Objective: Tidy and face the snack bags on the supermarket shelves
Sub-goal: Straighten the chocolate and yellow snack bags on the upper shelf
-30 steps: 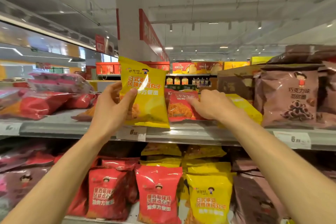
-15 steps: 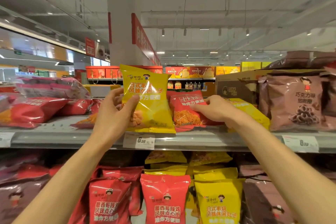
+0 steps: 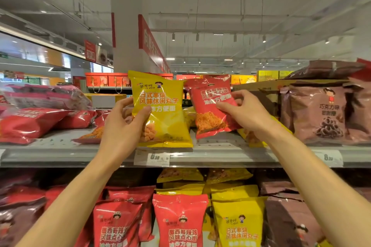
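Red snack bag (image 3: 212,106) now up off the top shelf (image 3: 60,155), tilted and raised to the level of the yellow snack bag (image 3: 160,109); half a second ago lying low on the shelf under the right hand (image 3: 247,113), a second ago flat and half covered by it. Yellow bag about where it was, upright, front label to the aisle, bottom seam at the shelf's front edge above the price tag (image 3: 158,159).

Means, most likely: red bag pulled out of the yellow row, a stray to go back among the red bags (image 3: 30,124) lying flat at the left of the same shelf, or down to the red facings (image 3: 180,224) on the lower shelf. Sorting half done, facing not yet.

Left hand (image 3: 122,126): fingers curled behind the yellow bag, thumb pressed across its front left side, firm grip. Right hand: fingers (image 3: 239,94) wrapped over the red bag's right edge, thumb on its front, pinching it clear of the shelf. Brown chocolate-ring bags (image 3: 319,114) standing at the right, untouched.
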A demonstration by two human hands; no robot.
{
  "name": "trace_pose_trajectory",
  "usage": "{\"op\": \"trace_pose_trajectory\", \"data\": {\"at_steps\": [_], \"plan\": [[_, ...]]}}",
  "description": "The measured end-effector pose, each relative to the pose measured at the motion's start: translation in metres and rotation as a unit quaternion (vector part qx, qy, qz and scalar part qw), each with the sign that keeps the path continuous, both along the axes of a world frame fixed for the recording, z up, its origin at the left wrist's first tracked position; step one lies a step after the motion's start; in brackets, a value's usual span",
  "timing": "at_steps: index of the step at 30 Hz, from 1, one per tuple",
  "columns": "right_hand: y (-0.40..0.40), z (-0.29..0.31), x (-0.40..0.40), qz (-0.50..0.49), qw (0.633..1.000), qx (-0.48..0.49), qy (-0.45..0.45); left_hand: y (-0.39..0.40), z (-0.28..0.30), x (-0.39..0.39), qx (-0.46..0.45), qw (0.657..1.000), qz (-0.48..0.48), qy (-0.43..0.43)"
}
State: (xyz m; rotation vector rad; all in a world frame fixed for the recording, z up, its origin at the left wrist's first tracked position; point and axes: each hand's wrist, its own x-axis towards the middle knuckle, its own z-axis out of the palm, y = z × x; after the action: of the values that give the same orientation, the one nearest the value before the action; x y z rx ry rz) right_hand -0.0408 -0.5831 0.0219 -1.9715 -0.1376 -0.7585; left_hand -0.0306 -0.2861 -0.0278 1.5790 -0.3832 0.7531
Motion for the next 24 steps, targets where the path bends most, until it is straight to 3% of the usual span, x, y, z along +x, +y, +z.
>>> {"op": "trace_pose_trajectory", "data": {"at_steps": [4,15,17,20,24], "plan": [[-0.032,0.001,-0.013,-0.008,0.998,0.053,-0.023,-0.014,0.009,0.006,-0.012,1.0,-0.012,0.007],[-0.09,-0.02,-0.031,-0.057,0.995,0.074,-0.04,-0.11,0.046,0.04,0.174,0.98,-0.013,0.097],[-0.093,-0.025,-0.033,-0.055,0.996,0.067,-0.03,-0.122,0.045,0.045,0.261,0.961,0.021,0.091],[-0.096,-0.029,-0.036,-0.064,0.996,0.054,-0.018,-0.135,0.04,0.05,0.417,0.9,0.111,0.063],[-0.098,-0.031,-0.039,-0.072,0.996,0.039,-0.02,-0.136,0.035,0.056,0.487,0.858,0.156,0.054]]}}
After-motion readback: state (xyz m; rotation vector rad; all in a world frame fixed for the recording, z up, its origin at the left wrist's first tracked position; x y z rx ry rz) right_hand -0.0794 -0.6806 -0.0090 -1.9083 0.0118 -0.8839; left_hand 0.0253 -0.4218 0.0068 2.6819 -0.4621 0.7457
